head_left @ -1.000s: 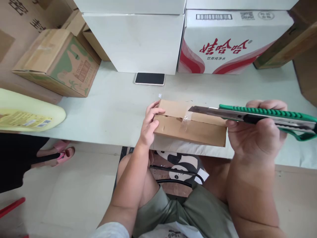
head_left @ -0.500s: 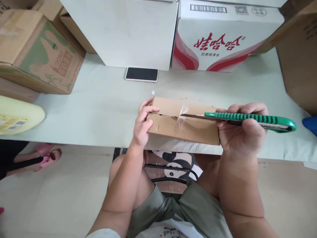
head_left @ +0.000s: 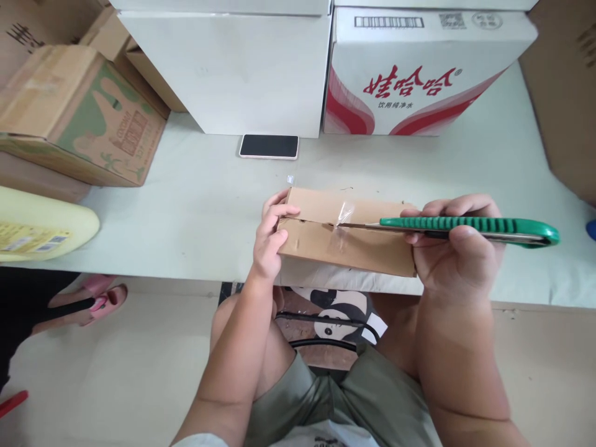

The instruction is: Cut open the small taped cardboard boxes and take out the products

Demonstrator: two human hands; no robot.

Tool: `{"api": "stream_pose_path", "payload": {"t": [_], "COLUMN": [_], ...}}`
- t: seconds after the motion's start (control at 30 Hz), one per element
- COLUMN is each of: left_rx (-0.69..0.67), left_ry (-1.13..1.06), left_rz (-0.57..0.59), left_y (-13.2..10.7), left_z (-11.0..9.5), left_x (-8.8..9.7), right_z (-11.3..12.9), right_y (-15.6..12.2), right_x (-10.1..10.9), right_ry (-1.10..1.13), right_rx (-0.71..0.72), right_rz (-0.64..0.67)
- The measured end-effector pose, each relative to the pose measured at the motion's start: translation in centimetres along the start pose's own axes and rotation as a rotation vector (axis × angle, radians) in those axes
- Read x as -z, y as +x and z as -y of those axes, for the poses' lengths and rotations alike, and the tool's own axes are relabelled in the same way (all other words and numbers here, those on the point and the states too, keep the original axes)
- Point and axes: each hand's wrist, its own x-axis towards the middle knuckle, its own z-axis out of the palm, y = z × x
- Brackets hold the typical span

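A small brown cardboard box [head_left: 372,254] lies at the table's front edge, its two top flaps meeting at a seam. Clear tape [head_left: 345,214] crosses that seam near the middle. My left hand [head_left: 270,236] grips the left end of the box, fingers on top and around the far side. In my right hand [head_left: 459,248] is a green utility knife [head_left: 470,228], its blade extended leftward along the seam with the tip at the tape. The same hand rests against the box's right end.
Behind the box lie a phone [head_left: 269,146] and a small white scrap [head_left: 290,179]. White cartons [head_left: 433,93] stand at the back, with brown boxes [head_left: 107,124] and a pale yellow bottle [head_left: 46,223] on the left. Another person's sandaled foot [head_left: 109,304] shows below the table.
The knife's tip has shifted slightly left and down at the tape, and the blade lies lower along the seam. The whole view has moved a little. Both hands keep their hold.
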Motion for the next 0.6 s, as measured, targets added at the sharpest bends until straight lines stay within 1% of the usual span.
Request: {"api": "stream_pose_path", "payload": {"t": [0.2,0.33,0.5,0.6], "left_rx": [0.002,0.015,0.003,-0.014], "left_ry": [0.019,0.057,0.051,0.063], "left_rz": [-0.019,-0.01,-0.004,0.004], "left_y": [-0.1,-0.2,-0.1,-0.1], "left_z": [-0.1,-0.2,-0.2,-0.2], "left_x": [0.0,0.1,0.2,0.2], "right_z": [-0.1,0.1,0.8,1.2], "right_y": [0.0,0.0,-0.4,-0.6], "right_x": [0.1,-0.3,-0.4,0.0], "right_ry": [0.011,0.02,-0.095,-0.14], "right_rx": [-0.002,-0.014,0.047,0.025], "right_rz": [0.032,0.05,0.071,0.132]}}
